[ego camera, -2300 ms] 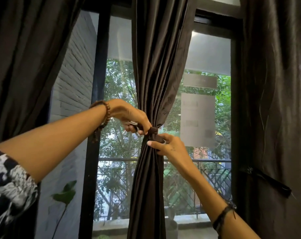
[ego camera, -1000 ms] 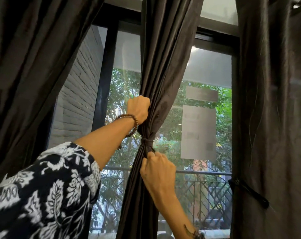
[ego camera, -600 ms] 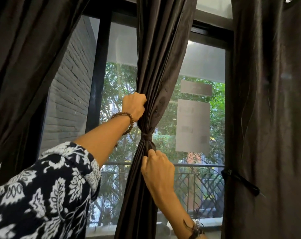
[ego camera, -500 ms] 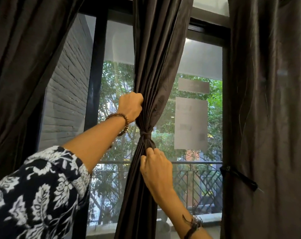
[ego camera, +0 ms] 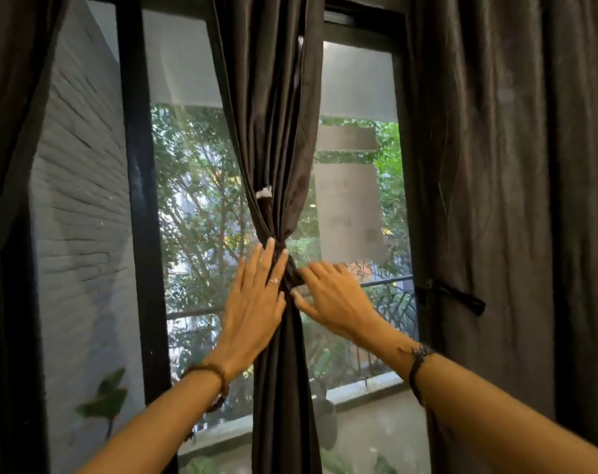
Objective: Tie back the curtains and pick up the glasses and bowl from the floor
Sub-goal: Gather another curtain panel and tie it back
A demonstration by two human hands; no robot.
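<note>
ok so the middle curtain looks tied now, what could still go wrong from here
1. Both hands, the left hand and the right hand, lie flat with straight fingers by the knot on the middle curtain. If the knot is loose, it may slip once they leave.
2. The right curtain hangs ungathered, its tie-back strap dangling, so it could be missed.
3. No glasses or bowl show here; stepping back blind might hit them.

Middle curtain: dark brown cloth with a soft satin sheen, gathered in smooth folds; right curtain of the same faintly glossy cloth. Window frame: matt black metal. Outside wall: rough grey brick. Left wrist bracelet: brown beads; right wristband: dark cord.
</note>
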